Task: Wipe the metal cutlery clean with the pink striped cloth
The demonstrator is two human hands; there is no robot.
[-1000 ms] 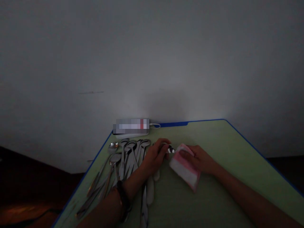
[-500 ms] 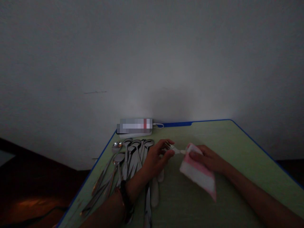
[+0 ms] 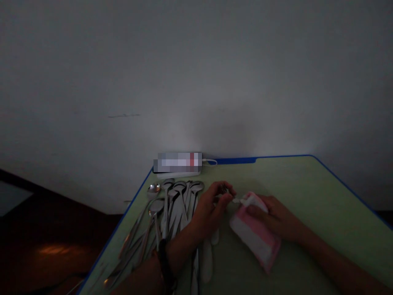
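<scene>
Between my hands is a fork (image 3: 236, 200), its tined end partly hidden by my fingers and its handle running into a pink and white cloth (image 3: 254, 235). My left hand (image 3: 214, 205), with a dark band on the wrist, is closed around the tined end. On the right, my right hand (image 3: 273, 215) pinches the cloth over the handle, thumb on top; the loose part of the cloth hangs toward me. Several spoons (image 3: 181, 186) and other cutlery lie in a spread under and left of my left forearm.
The light green table (image 3: 294, 176) has a blue edge and stands against a grey wall (image 3: 196, 73). At its back left is a blurred-out device (image 3: 178, 163) with a white cable (image 3: 211, 162). Dark floor (image 3: 46, 250) shows at the left.
My left fingers have closed over the fork's tines, which were more exposed before. The cloth has swung slightly and hangs lower. The whole view has shifted a little.
</scene>
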